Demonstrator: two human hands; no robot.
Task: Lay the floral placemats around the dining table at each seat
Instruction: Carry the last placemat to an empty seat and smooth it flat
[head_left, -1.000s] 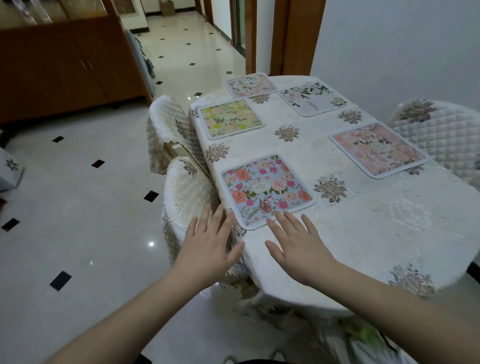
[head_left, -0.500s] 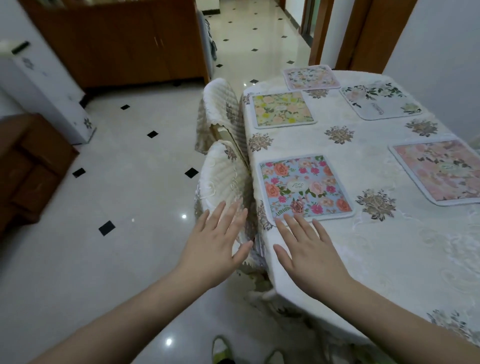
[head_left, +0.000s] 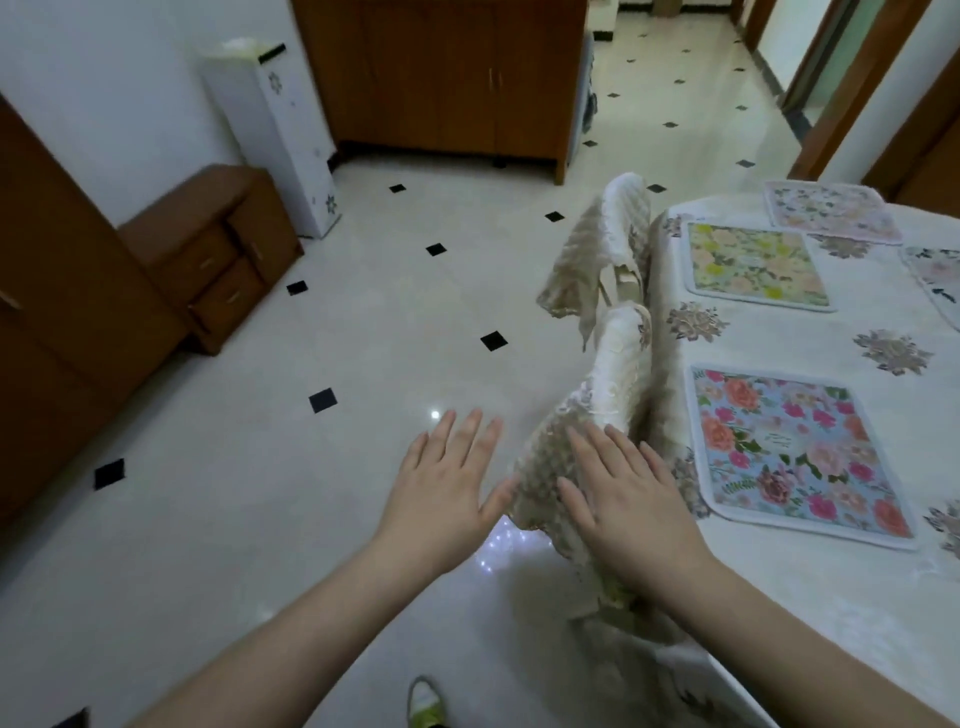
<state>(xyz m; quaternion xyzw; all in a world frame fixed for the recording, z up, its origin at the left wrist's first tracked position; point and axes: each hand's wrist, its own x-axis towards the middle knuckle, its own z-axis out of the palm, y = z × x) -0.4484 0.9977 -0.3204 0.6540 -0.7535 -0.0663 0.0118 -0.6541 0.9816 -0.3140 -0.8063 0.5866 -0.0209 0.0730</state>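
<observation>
Fingers (head_left: 467, 436) of left hand (head_left: 441, 488) & right hand (head_left: 628, 499) straight, spread apart, holding nothing; right over quilted chair cover (head_left: 613, 374). Blue floral placemat (head_left: 795, 452) flat on tabletop (head_left: 810, 597) just right of right fingers; yellow placemat (head_left: 753, 267) beyond.

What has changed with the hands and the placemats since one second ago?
Both hands, open and empty, drifted left off the table edge: the right hand now lies over the near chair cover, the left hand over the floor. The blue placemat and yellow placemat stayed put.
</observation>
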